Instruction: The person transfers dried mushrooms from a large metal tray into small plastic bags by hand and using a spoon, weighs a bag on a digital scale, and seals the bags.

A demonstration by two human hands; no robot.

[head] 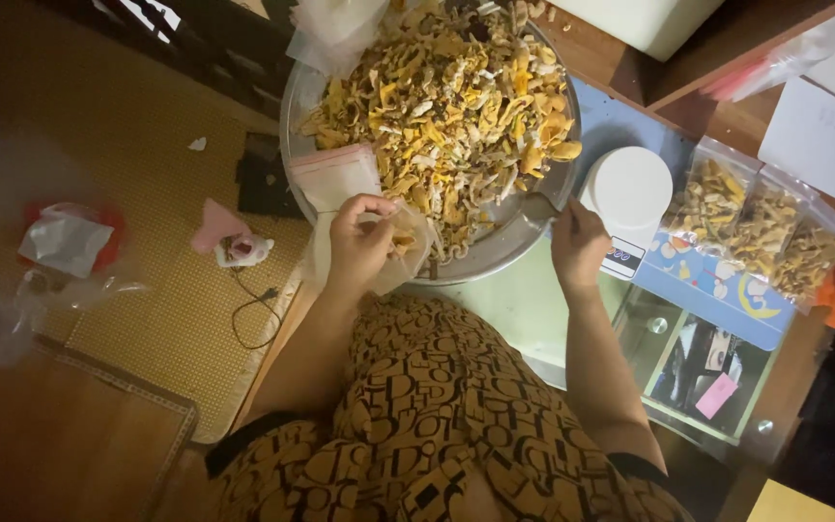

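Item 1: round metal tray (302, 101), upper centre of the frame, heaped with dried yellow and tan pieces (456, 106); the heap is large, so most of the stock looks unpacked.

Item 2: clear plastic bag (408, 246), lower edge of the tray, held open by the left hand (359, 242), fingers closed on its mouth; a few pieces inside, mostly unfilled.

Item 3: right hand (577, 246), centre right, gripping a small dark handle at the tray rim; what it belongs to cannot be told.

Item 4: white scale (630, 188), just right of the tray, nothing on its pan.

Item 5: 2 filled clear bags (761, 232), right of the frame, apparently finished.

Room: the tray overhangs the table's near edge, scale and filled bags crowd the right, and the woven mat (128, 174) at left is open but strewn with loose wrappers.
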